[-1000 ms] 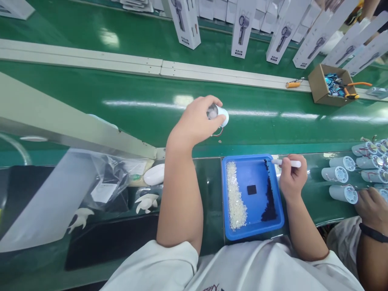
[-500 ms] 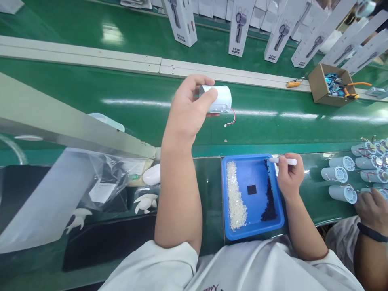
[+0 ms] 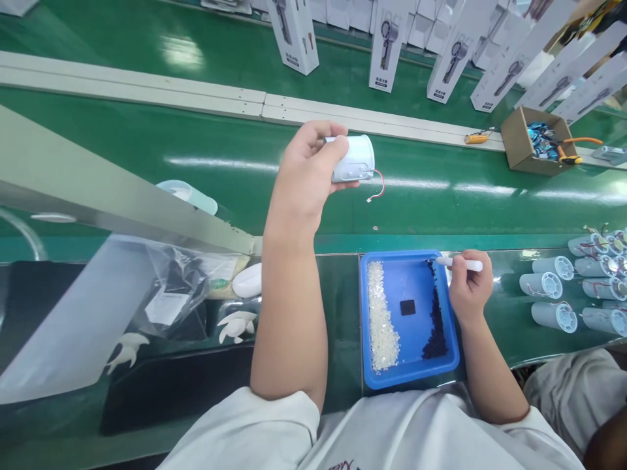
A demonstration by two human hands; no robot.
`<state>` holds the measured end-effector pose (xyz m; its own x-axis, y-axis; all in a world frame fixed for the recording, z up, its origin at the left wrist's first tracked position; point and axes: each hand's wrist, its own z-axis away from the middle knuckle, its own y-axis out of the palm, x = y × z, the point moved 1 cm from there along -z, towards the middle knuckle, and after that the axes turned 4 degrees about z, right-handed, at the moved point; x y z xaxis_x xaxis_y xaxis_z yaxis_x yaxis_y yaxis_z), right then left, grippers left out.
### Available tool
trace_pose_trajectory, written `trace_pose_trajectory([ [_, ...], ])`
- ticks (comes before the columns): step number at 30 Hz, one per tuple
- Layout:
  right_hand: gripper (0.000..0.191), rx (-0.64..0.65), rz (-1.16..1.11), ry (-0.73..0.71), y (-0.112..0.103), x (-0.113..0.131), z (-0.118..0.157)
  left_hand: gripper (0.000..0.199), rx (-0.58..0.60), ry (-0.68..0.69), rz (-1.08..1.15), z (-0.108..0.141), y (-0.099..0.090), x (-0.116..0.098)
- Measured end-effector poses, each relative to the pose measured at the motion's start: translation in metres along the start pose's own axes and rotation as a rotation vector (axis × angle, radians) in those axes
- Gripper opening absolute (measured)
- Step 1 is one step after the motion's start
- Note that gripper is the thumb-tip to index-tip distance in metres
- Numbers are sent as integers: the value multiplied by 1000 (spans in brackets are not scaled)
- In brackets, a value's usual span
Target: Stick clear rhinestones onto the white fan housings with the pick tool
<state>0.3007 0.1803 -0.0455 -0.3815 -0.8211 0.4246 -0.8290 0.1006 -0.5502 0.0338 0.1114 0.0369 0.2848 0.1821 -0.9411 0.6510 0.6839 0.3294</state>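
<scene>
My left hand (image 3: 311,163) is closed round a pale blue cylindrical housing (image 3: 360,155), raised above the green bench. A thin red and white wire with a small plug hangs from the housing's right end. Down to the right, my right hand (image 3: 471,287) pinches a white pen-shaped tool (image 3: 460,264). The tool's tip points left, over the upper right corner of a blue tray (image 3: 411,380). Small translucent white pieces (image 3: 382,320) line the tray's left side, and small black pieces (image 3: 434,326) its right. A black square (image 3: 407,307) lies between them.
Several similar housings (image 3: 553,315) lie at the right, near a co-worker's sleeve (image 3: 578,391). A cardboard box (image 3: 533,153) with blue parts and orange-handled pliers stands at the back right. White product boxes (image 3: 386,49) stand behind the rail. A slanted beam (image 3: 122,202) crosses the left.
The housing in my left hand has turned slightly, and its wire has swung a little right. My right hand is nearly still. The co-worker's hand has left the housings at the right.
</scene>
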Motion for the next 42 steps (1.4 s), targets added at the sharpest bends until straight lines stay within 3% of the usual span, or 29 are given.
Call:
trace_pose_trajectory([
  [13,10,33,-10,0,0,0,0,11,1,-28,66,1,2,-2],
  [19,12,281,-229,-129,2,13,-6,13,35,-24,142,0,4,0],
  [23,13,206,-219,-82,-1,15,-6,27,32,-38,171,0,10,4],
  [28,9,151,-390,-75,-11,21,-2,30,28,-95,286,1,21,8],
  [34,9,540,-440,-294,-9,38,2,23,126,-214,470,2,42,18],
  [36,9,446,-439,-272,-8,37,1,21,118,-243,417,3,48,22],
  [38,11,244,-460,-185,-9,33,0,16,135,-237,324,5,52,25],
  [40,22,74,-528,-81,-11,29,1,12,190,-236,255,9,56,26],
  [42,36,-7,-608,6,-11,27,2,8,264,-250,204,12,58,27],
])
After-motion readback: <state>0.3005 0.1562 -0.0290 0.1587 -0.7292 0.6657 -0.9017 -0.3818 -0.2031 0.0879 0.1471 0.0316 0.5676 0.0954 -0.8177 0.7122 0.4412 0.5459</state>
